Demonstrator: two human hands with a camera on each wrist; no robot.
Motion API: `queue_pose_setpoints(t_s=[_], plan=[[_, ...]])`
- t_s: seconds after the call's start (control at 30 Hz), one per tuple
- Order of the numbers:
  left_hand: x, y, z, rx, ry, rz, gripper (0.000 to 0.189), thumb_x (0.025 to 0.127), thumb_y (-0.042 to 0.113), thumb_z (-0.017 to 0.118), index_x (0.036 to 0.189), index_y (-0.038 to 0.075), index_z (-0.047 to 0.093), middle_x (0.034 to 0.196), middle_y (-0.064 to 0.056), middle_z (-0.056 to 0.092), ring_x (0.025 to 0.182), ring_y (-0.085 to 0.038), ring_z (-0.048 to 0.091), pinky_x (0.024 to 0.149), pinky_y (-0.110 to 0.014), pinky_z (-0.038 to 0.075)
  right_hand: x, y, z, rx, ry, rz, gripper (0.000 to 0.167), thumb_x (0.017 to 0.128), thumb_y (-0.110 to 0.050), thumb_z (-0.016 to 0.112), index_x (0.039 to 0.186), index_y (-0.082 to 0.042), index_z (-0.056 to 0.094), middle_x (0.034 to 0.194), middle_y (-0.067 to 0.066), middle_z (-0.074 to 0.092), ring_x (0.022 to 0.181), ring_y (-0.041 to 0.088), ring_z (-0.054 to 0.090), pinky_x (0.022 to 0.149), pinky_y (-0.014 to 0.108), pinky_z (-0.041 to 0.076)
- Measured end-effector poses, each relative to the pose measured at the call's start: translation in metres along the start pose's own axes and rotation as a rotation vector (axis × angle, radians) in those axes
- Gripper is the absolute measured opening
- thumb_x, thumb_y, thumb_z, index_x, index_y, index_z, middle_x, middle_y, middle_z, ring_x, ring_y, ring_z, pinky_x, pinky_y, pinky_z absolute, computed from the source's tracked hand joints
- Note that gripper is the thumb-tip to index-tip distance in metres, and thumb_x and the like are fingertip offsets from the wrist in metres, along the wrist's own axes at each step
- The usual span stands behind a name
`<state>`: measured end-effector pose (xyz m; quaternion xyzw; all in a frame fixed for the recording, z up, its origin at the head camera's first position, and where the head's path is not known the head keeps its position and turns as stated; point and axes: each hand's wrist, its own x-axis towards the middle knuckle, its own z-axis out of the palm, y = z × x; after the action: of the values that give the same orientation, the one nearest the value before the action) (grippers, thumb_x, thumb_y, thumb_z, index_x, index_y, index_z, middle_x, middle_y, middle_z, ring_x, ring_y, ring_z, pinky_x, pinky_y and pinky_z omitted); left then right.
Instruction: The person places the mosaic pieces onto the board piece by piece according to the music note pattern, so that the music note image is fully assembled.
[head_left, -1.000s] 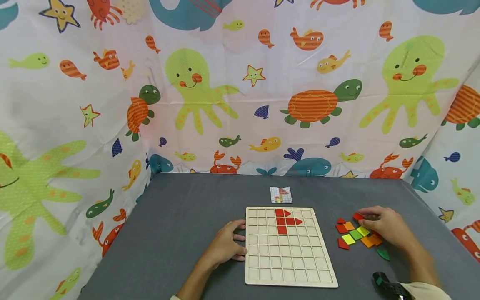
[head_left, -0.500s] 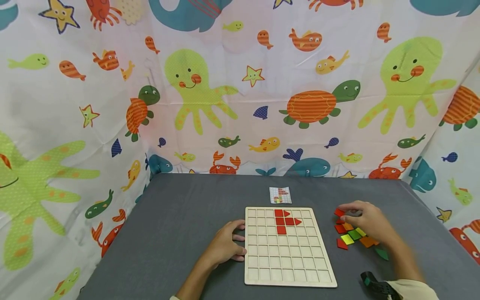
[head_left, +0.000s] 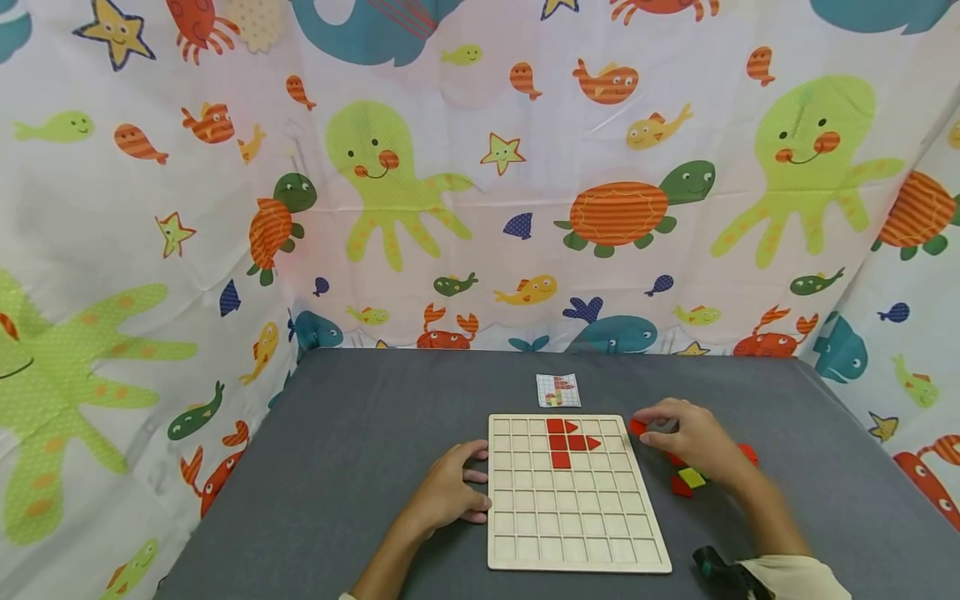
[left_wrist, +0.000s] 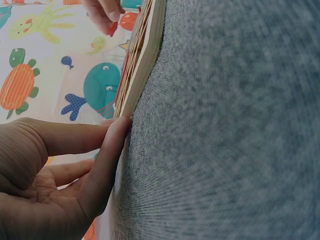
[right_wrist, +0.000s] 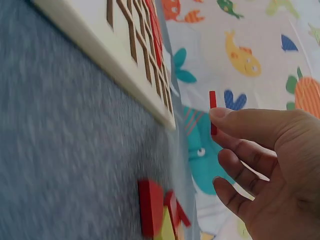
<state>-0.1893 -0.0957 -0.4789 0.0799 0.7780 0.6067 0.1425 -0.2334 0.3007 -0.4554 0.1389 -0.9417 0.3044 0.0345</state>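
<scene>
Over the counter point(head_left: 375, 450), our right hand point(head_left: 693, 435) pinches a red tile point(head_left: 637, 427), likely light, stiff, best edge-held; our relaxed left hand point(head_left: 448, 485) touches the board point(head_left: 572, 526) alongside.

No legible text or numbers

I find the pattern card point(head_left: 558, 391) too small to read clearly; the right hand point(head_left: 696, 437) partly hides the tiles point(head_left: 692, 477); my right wrist view crops the grid board point(right_wrist: 107, 52).
</scene>
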Motion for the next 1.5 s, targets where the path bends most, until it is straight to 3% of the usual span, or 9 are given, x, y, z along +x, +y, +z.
queue_pose_setpoints(t_s=[0.37,0.73,0.93,1.23,1.5], plan=[[0.0,0.0,0.0,-0.008,-0.003,0.003,0.088,0.074,-0.026,0.077,0.153,0.0,0.05,0.146,-0.019,0.053,0.114,-0.031,0.066,0.061,-0.04,0.068,0.007,-0.025,0.019,0.05,-0.062,-0.055,0.024,0.093,-0.012,0.08,0.117,-0.011,0.08,0.111,0.001,0.072,0.095,0.02,0.063,0.074,0.025,0.059],[0.0,-0.001,0.0,-0.012,0.002,0.002,0.087,0.074,-0.025,0.077,0.153,0.0,0.05,0.146,-0.018,0.053,0.114,-0.031,0.066,0.06,-0.04,0.068,0.01,-0.044,0.031,0.092,-0.102,-0.146,0.023,0.093,-0.01,0.079,0.116,-0.009,0.08,0.108,0.0,0.073,0.095,0.019,0.06,0.073,0.025,0.056],[-0.001,0.0,0.0,-0.008,0.004,0.003,0.087,0.074,-0.026,0.077,0.153,0.0,0.05,0.145,-0.018,0.053,0.112,-0.03,0.066,0.06,-0.04,0.068,0.011,-0.048,0.037,0.107,-0.142,-0.149,0.025,0.093,-0.013,0.082,0.117,-0.008,0.08,0.11,0.002,0.074,0.097,0.02,0.062,0.076,0.025,0.057],[-0.001,0.001,0.0,-0.008,0.004,0.0,0.087,0.074,-0.025,0.077,0.152,0.0,0.051,0.145,-0.019,0.053,0.113,-0.031,0.066,0.06,-0.04,0.068,0.014,-0.05,0.046,0.131,-0.21,-0.135,0.026,0.092,-0.009,0.082,0.118,-0.006,0.079,0.106,0.0,0.072,0.087,0.009,0.059,0.072,0.024,0.057],[-0.001,0.0,0.0,-0.007,0.005,-0.003,0.087,0.074,-0.024,0.077,0.153,0.001,0.051,0.146,-0.018,0.054,0.115,-0.032,0.066,0.06,-0.04,0.068,0.015,-0.051,0.051,0.101,-0.221,-0.153,0.025,0.09,-0.004,0.081,0.115,-0.005,0.08,0.107,0.001,0.074,0.091,0.013,0.063,0.076,0.025,0.058]])
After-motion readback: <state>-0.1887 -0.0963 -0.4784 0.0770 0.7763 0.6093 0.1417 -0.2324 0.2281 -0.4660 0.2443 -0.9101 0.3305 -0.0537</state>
